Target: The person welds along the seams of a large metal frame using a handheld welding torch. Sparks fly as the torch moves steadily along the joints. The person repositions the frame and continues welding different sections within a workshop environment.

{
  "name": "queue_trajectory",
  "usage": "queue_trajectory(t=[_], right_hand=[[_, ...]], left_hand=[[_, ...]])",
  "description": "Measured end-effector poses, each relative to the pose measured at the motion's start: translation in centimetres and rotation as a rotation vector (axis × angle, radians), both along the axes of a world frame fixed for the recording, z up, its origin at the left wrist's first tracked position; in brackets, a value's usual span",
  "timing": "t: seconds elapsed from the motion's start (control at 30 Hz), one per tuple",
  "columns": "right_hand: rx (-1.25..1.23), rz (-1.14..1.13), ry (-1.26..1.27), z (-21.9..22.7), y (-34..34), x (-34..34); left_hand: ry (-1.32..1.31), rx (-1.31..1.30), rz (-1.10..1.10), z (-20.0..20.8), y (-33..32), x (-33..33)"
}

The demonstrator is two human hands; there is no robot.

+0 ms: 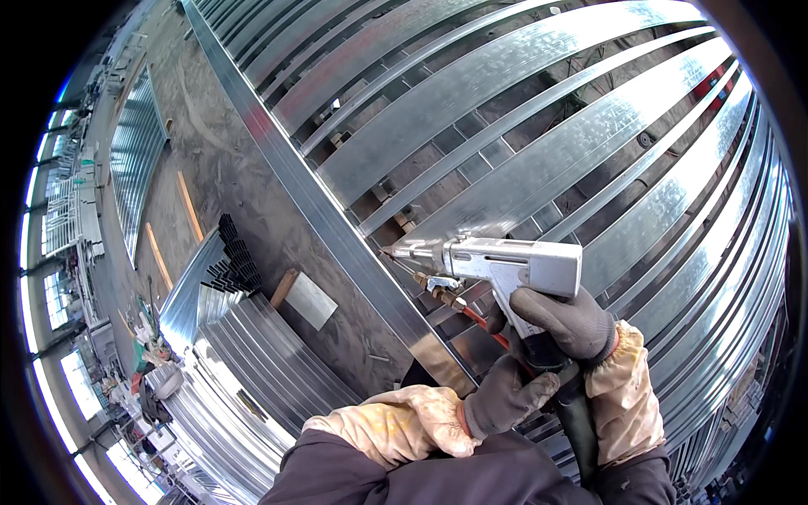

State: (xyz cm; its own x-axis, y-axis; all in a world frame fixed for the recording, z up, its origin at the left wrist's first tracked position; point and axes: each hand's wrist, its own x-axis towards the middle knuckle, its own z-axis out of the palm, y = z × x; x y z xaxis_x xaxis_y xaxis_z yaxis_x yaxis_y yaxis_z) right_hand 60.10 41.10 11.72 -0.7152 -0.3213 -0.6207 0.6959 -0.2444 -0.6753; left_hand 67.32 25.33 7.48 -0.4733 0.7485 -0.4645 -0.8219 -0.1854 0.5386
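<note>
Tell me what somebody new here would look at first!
Probably the silver pistol-shaped tool right of centre, in the gloved right hand, with its tip close to the long metal rail. Next might come the shiny metal slats sweeping across the upper right, and then the stack of long metal pieces at the lower left.

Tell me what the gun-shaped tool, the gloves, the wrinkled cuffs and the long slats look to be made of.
Gun-shaped tool: silvery metal, probably; its body has a smooth sheen.
Gloves: matte grey fabric, perhaps coated; they crease softly without shine.
Cuffs: tan leather or heavy cloth, hard to tell; stained, deeply wrinkled.
Slats: bright metal, possibly galvanised steel, given the mottled glare.
</note>
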Motion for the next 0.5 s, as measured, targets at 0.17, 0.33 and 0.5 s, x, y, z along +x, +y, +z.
queue_trajectory(t=[0.17,0.33,0.5], right_hand=[[0.002,0.017,-0.003,-0.2,0.0,0.9],[0.016,0.022,0.002,-0.7,0.0,1.1],[0.026,-0.003,0.008,-0.3,-0.3,1.1]], left_hand=[[-0.118,0.042,0.092,-0.5,0.5,1.7],[-0.053,0.096,0.122,-0.5,0.3,1.9],[-0.08,0.065,0.119,-0.8,0.4,2.1]])
